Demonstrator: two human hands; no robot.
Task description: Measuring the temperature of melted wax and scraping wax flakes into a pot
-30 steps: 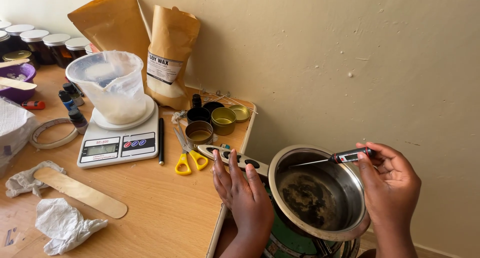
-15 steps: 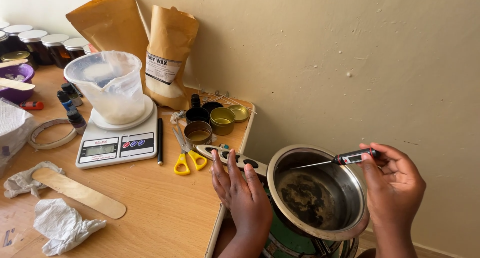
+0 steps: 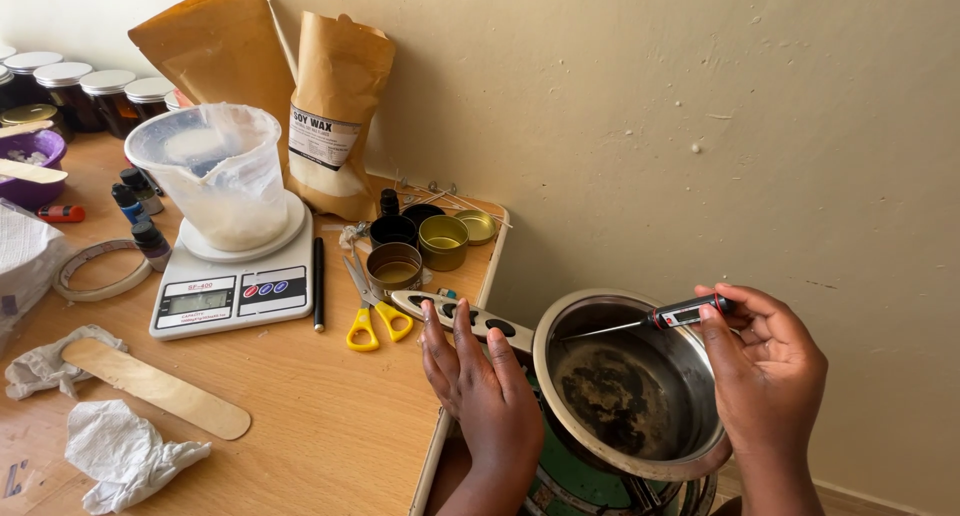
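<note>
A steel saucepan (image 3: 690, 371) with a dark residue on its bottom sits on a burner at the lower right. Its long handle (image 3: 455, 312) reaches left over the table edge. My left hand (image 3: 482, 386) rests flat, fingers apart, just below that handle, holding nothing. My right hand (image 3: 762, 371) grips a black probe thermometer (image 3: 686, 313) by its body. The thin metal probe points left, over the pan's far rim.
On the wooden table (image 3: 320, 416) stand a kitchen scale (image 3: 232, 284) bearing a plastic jug of white flakes (image 3: 218, 171), yellow-handled scissors (image 3: 372, 311), several small tins (image 3: 444, 240), brown paper bags (image 3: 338, 106), a flat wooden stick (image 3: 155, 386), crumpled tissue (image 3: 125, 454), tape (image 3: 95, 268) and small bottles (image 3: 140, 211).
My right hand and the thermometer have shifted slightly left and down toward the pan. My left hand stays in place by the handle.
</note>
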